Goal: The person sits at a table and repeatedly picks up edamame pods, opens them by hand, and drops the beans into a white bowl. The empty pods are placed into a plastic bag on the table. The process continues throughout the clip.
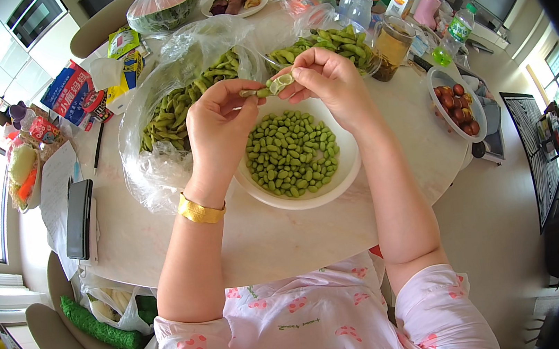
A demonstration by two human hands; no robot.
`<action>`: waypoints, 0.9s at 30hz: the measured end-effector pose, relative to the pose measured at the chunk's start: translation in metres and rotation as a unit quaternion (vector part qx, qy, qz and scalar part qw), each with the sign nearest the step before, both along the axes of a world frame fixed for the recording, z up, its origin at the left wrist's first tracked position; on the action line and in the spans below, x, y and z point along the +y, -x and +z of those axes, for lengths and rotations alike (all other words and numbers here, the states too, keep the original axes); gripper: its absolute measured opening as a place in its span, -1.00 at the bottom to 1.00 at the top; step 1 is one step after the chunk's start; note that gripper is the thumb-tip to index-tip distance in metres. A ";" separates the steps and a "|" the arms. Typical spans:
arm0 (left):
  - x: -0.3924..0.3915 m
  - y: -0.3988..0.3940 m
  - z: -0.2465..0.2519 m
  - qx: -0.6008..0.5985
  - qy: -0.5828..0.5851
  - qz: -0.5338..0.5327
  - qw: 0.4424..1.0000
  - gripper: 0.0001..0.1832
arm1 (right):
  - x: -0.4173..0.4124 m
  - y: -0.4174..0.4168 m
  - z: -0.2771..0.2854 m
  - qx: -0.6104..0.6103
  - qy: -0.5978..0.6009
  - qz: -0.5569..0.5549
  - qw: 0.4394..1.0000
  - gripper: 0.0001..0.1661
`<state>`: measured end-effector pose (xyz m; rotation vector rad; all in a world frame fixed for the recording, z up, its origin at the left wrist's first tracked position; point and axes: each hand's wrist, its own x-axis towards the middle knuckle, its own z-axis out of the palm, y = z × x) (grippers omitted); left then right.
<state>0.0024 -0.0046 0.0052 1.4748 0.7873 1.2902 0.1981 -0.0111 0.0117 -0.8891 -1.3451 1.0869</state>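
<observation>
Between both hands, above the far rim of a white bowl (304, 202), is a split edamame pod (276, 86). My left hand (223, 124) pinches its stem end between thumb and fingers. With thumb and fingertips, my right hand (326, 85) grips the opened end, whose pale inside shows. Many shelled green beans (292, 152) lie in the bowl below. Behind my left hand, a clear plastic bag (155, 184) lies open around a heap of whole pods (167, 115). More pods (347, 46) sit beyond my right hand, in a clear container.
A glass jar of brownish liquid (392, 48) stands close to my right hand. Farther right is a bowl of reddish-brown fruit (457, 108). A phone (80, 220), paper (54, 191) and a pen (98, 147) lie left. A wrapped watermelon piece (165, 13) and a plate (261, 4) stand at the back.
</observation>
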 end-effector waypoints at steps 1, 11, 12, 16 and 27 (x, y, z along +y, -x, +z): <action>0.000 0.000 0.001 -0.010 0.009 -0.008 1.000 -0.82 | 0.000 0.000 0.000 0.009 0.005 -0.002 1.000 -0.81; 0.001 0.001 0.000 -0.005 0.021 -0.047 0.999 -0.80 | -0.007 0.001 0.010 0.027 0.066 0.017 0.997 -0.83; 0.001 0.001 -0.001 0.010 0.014 -0.044 0.999 -0.81 | -0.007 0.001 0.011 0.033 0.076 0.019 0.996 -0.83; 0.001 0.001 -0.001 0.031 0.005 -0.021 0.999 -0.85 | -0.007 0.000 0.011 0.047 0.089 0.039 0.994 -0.81; -0.001 0.001 0.001 -0.012 0.008 -0.042 0.999 -0.88 | -0.004 -0.002 0.006 -0.011 0.020 0.061 0.998 -0.84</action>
